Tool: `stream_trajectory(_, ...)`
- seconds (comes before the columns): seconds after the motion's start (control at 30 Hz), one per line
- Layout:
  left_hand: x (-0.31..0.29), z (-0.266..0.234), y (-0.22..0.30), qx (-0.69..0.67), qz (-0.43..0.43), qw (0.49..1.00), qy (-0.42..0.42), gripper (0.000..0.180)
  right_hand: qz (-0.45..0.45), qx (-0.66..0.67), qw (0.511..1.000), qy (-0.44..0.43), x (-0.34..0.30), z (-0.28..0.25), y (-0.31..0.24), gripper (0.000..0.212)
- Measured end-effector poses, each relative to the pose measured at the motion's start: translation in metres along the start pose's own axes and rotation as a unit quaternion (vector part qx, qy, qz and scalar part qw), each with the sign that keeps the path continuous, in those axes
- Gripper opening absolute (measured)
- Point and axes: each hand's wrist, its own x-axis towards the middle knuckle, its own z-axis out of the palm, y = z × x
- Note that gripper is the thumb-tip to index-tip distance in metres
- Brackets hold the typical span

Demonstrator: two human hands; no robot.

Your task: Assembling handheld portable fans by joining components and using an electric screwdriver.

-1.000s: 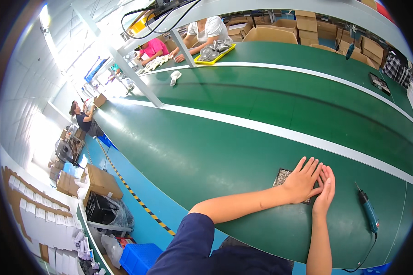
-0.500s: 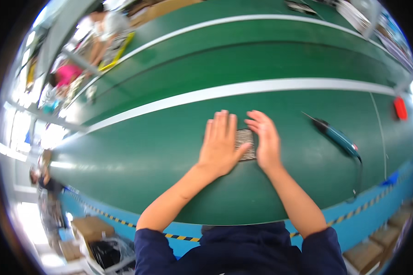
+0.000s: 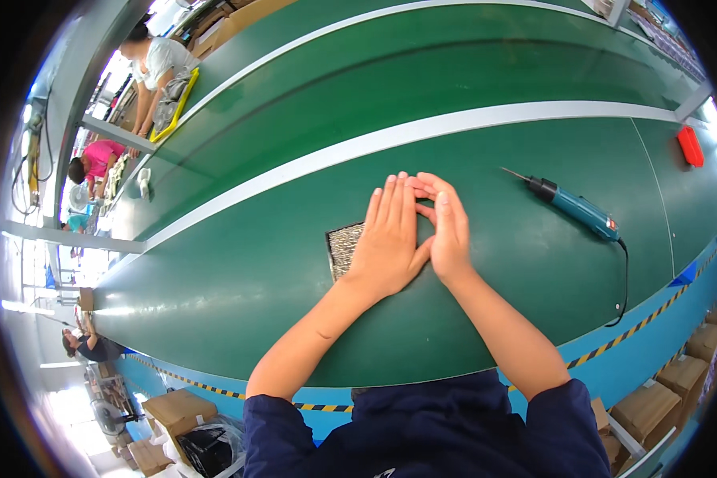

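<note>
A small flat block (image 3: 344,248), dark-rimmed with a rough beige-grey surface like many packed small pieces, lies on the green work table. My left hand (image 3: 386,239) lies flat, palm down and fingers stretched, over its right part and hides that part. Close beside it is my right hand (image 3: 448,227), turned on edge with fingers loosely curved and apart, its fingertips by those of the left. Whether anything lies under the right palm is hidden. To the right rests a teal electric screwdriver (image 3: 577,211) with a black cord, which neither hand touches.
A red bin (image 3: 690,146) stands at the far right of the table. A white rail (image 3: 422,133) runs across behind my hands. At upper left a person (image 3: 155,68) works by a yellow tray (image 3: 175,107). Cardboard boxes (image 3: 649,410) stand on the floor at lower right.
The block, earlier visible between my hands, now shows on the left side of my left hand. My hands have come closer together. The whole view has shifted a little.
</note>
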Motion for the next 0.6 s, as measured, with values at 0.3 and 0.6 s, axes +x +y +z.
stream_trajectory(0.3, 0.005, 0.025, 0.026, -0.025, -0.031, 0.998, 0.039, 0.078, 0.034, -0.001, 0.998, 0.054, 0.004, -0.039, 0.012, 0.051)
stream_trajectory(0.6, -0.027, 0.004, -0.003, -0.001, -0.083, 0.996, 0.010, 0.087, 0.044, -0.002, 0.999, 0.004, 0.005, -0.029, 0.005, 0.049)
